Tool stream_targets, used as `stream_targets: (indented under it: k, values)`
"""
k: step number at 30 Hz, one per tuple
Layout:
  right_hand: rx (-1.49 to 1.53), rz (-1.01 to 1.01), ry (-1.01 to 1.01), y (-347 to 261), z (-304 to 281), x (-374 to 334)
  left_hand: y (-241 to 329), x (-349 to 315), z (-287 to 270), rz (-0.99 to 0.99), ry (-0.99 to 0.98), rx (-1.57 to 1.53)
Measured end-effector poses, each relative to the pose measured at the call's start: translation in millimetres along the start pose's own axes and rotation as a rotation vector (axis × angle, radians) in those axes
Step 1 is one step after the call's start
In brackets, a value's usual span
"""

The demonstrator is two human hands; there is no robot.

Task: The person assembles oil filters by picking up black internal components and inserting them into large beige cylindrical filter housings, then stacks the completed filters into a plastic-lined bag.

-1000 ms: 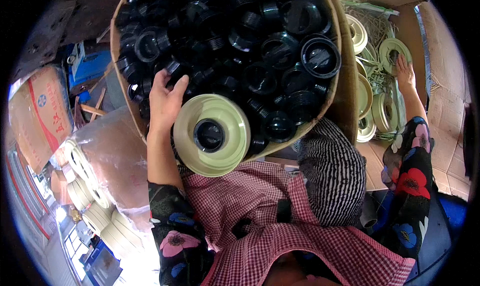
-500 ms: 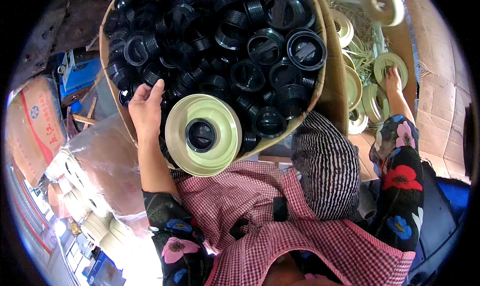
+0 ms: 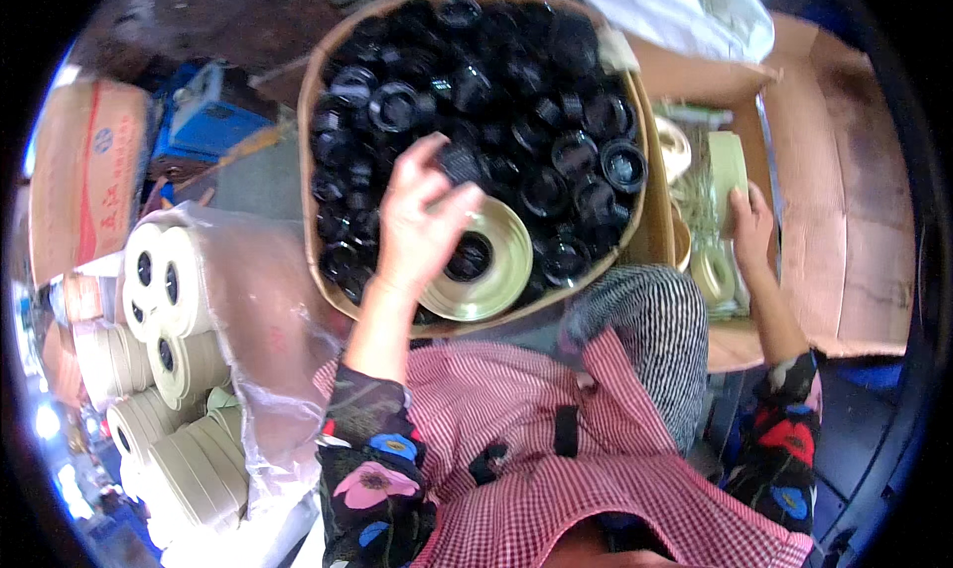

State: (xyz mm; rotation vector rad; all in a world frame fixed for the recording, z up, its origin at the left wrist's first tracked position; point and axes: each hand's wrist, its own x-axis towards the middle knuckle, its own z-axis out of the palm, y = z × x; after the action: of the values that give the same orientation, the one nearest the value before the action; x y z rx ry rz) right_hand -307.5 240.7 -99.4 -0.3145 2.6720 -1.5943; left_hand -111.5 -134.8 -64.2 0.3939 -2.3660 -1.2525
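Note:
My left hand [image 3: 412, 220] is over a large open container [image 3: 310, 151] full of black threaded plastic caps [image 3: 397, 106]. Its fingers, a little blurred, are closed on one black threaded cap [image 3: 459, 161]. Just below that hand, a cream flanged plastic ring [image 3: 508, 275] lies on the caps, with a black cap [image 3: 469, 260] in its centre; my wrist partly covers it. On the right, my right hand [image 3: 754, 220] grips a cream plastic ring [image 3: 728, 161] that stands on edge over a cardboard box [image 3: 700, 64].
More cream rings [image 3: 713, 275] and pale stringy strips lie in that box. Stacked cream rings [image 3: 199, 469] sit at lower left beside a clear plastic sheet [image 3: 273, 300]. A closed carton [image 3: 84, 181] and a blue machine [image 3: 213, 111] stand beyond. My striped knee [image 3: 650, 340] is between the containers.
The view has shifted. My left hand has moved from the container's left side over the caps and lifted one. My right hand has raised a cream ring and turned it on edge.

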Motion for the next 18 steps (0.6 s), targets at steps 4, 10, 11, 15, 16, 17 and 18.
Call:
stream_targets:
  k: [4,10,11,15,16,17,18]
  values:
    - [0.504,-0.012,-0.301,-130,76,-30,-3,-14,-3,0.141,-0.052,-0.183]
    - [0.534,-0.098,-0.867,-186,175,-66,-1,-24,-13,-0.145,0.003,-0.601]
    - [0.638,0.017,-0.925,-191,178,-70,-4,-24,-18,-0.189,0.013,-0.7]
    - [0.688,0.072,-0.967,-183,180,-75,5,-28,-31,-0.212,-0.094,-0.711]
    - [0.595,-0.137,-0.932,-180,185,-76,6,-28,-34,-0.269,-0.12,-0.762]
    - [0.499,-0.343,-0.887,-178,190,-77,6,-27,-38,-0.326,-0.148,-0.812]
    - [0.404,-0.463,-0.872,-180,190,-76,4,-26,-40,-0.451,-0.189,-0.921]
